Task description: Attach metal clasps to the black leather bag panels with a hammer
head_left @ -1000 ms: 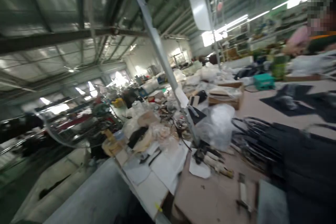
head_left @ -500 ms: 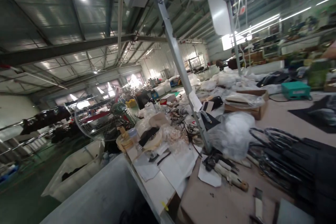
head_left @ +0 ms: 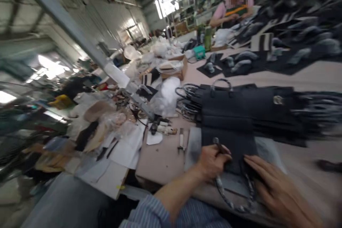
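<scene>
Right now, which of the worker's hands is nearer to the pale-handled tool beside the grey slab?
The left. The left hand is to the right of the pale-handled tool; the right hand is farther right, across the looped handle.

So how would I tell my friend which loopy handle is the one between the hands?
On the long beige-pink table, find the bare left hand and bare right hand at the near edge, by a flat black panel. The dark, shiny loop handle curves between them. Unlike the dark glossy loops bunched farther back, it bows toward the blue striped clothing.
</scene>
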Tool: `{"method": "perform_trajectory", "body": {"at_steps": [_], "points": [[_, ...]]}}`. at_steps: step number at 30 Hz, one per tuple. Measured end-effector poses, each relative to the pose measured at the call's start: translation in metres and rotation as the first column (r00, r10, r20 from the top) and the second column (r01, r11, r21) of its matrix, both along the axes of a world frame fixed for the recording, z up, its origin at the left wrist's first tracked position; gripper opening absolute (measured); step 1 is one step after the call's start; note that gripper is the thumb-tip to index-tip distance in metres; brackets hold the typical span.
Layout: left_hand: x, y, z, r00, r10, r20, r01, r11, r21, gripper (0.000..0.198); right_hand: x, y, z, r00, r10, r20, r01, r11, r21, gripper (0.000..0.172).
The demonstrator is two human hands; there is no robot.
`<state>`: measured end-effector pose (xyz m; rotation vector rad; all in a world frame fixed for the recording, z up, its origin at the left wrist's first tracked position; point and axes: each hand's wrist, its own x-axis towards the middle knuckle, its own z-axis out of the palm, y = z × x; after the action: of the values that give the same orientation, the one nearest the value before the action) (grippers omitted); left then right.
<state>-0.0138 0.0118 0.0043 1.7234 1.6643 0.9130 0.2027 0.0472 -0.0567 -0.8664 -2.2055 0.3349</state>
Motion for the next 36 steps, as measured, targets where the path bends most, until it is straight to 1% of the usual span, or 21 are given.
{"method": "perform_trajectory", "body": {"at_steps": [2, 3, 4, 6, 7, 8, 9, 10, 12, 13, 14, 16, 17, 19, 22, 24, 25, 29, 31, 33, 36], "points": [[0.006, -0.002, -0.014, 0.993, -0.003, 0.117, 0.001, 1.000, 0.018, 0.018, 0.017, -0.008, -0.011, 0.993, -0.001, 0.122, 0.004, 1.000, -0.024, 0.046], [0.005, -0.003, -0.016, 0.989, -0.063, 0.133, 0.056, 0.997, 0.059, 0.016, 0.019, -0.009, -0.013, 0.986, -0.003, 0.164, 0.009, 0.999, -0.035, 0.048], [0.004, -0.005, -0.015, 0.978, -0.171, 0.119, 0.158, 0.981, 0.114, 0.015, 0.019, -0.010, -0.014, 0.981, -0.010, 0.192, 0.019, 0.999, -0.047, 0.048], [0.003, -0.010, -0.004, 0.917, -0.397, 0.045, 0.378, 0.897, 0.232, 0.013, 0.015, -0.009, -0.011, 0.980, -0.013, 0.200, 0.022, 0.999, -0.044, 0.047], [0.004, -0.012, 0.004, 0.903, -0.427, 0.050, 0.399, 0.875, 0.276, 0.012, 0.014, -0.009, -0.010, 0.981, -0.011, 0.196, 0.020, 0.999, -0.041, 0.046], [0.004, -0.012, 0.013, 0.918, -0.380, 0.118, 0.331, 0.894, 0.302, 0.012, 0.012, -0.009, -0.008, 0.982, -0.010, 0.190, 0.018, 0.999, -0.042, 0.046], [0.004, -0.012, 0.022, 0.936, -0.261, 0.237, 0.187, 0.937, 0.294, 0.015, 0.011, -0.009, -0.006, 0.983, -0.010, 0.185, 0.019, 0.999, -0.044, 0.046], [0.000, -0.010, 0.030, 0.924, -0.102, 0.368, 0.012, 0.971, 0.241, 0.020, 0.011, -0.009, -0.005, 0.983, -0.013, 0.181, 0.021, 0.999, -0.047, 0.046], [-0.019, -0.007, 0.041, 0.846, 0.185, 0.500, -0.239, 0.970, 0.045, 0.025, 0.011, -0.009, -0.004, 0.984, -0.020, 0.178, 0.030, 0.998, -0.050, 0.047], [-0.036, -0.006, 0.043, 0.839, 0.282, 0.465, -0.299, 0.954, -0.038, 0.025, 0.012, -0.010, -0.004, 0.984, -0.024, 0.177, 0.033, 0.998, -0.049, 0.048], [-0.055, -0.008, 0.043, 0.861, 0.361, 0.360, -0.352, 0.931, -0.091, 0.022, 0.012, -0.010, -0.005, 0.984, -0.026, 0.176, 0.035, 0.998, -0.049, 0.048], [-0.099, -0.016, 0.037, 0.894, 0.448, -0.017, -0.446, 0.885, -0.133, 0.015, 0.011, -0.011, -0.005, 0.985, -0.029, 0.171, 0.039, 0.998, -0.054, 0.048], [-0.119, -0.023, 0.032, 0.865, 0.450, -0.222, -0.483, 0.866, -0.131, 0.015, 0.011, -0.011, -0.005, 0.985, -0.029, 0.169, 0.039, 0.998, -0.058, 0.048], [-0.152, -0.042, 0.023, 0.747, 0.392, -0.537, -0.541, 0.828, -0.148, 0.017, 0.010, -0.011, -0.004, 0.985, -0.029, 0.168, 0.041, 0.997, -0.069, 0.048], [-0.171, -0.066, 0.015, 0.562, 0.274, -0.781, -0.595, 0.790, -0.151, 0.020, 0.010, -0.012, 0.000, 0.984, -0.024, 0.174, 0.037, 0.996, -0.075, 0.047], [-0.164, -0.072, 0.014, 0.502, 0.265, -0.824, -0.575, 0.813, -0.089, 0.023, 0.010, -0.012, 0.002, 0.985, -0.023, 0.173, 0.035, 0.997, -0.068, 0.047], [-0.157, -0.071, 0.013, 0.511, 0.283, -0.812, -0.548, 0.835, -0.054, 0.022, 0.010, -0.012, 0.002, 0.985, -0.023, 0.171, 0.034, 0.997, -0.065, 0.046], [-0.125, -0.041, 0.008, 0.679, 0.316, -0.663, -0.447, 0.894, -0.032, 0.017, 0.011, -0.011, 0.002, 0.984, -0.015, 0.179, 0.029, 0.997, -0.074, 0.048], [-0.117, -0.024, 0.004, 0.712, 0.316, -0.627, -0.463, 0.883, -0.080, 0.015, 0.012, -0.011, 0.001, 0.983, -0.009, 0.183, 0.021, 0.998, -0.067, 0.048], [-0.117, -0.013, 0.000, 0.712, 0.328, -0.621, -0.508, 0.851, -0.132, 0.016, 0.012, -0.011, 0.002, 0.983, -0.005, 0.185, 0.015, 0.999, -0.052, 0.047], [-0.127, -0.012, -0.002, 0.685, 0.355, -0.636, -0.556, 0.818, -0.143, 0.019, 0.012, -0.011, 0.001, 0.982, -0.006, 0.189, 0.015, 0.999, -0.047, 0.045]]}}
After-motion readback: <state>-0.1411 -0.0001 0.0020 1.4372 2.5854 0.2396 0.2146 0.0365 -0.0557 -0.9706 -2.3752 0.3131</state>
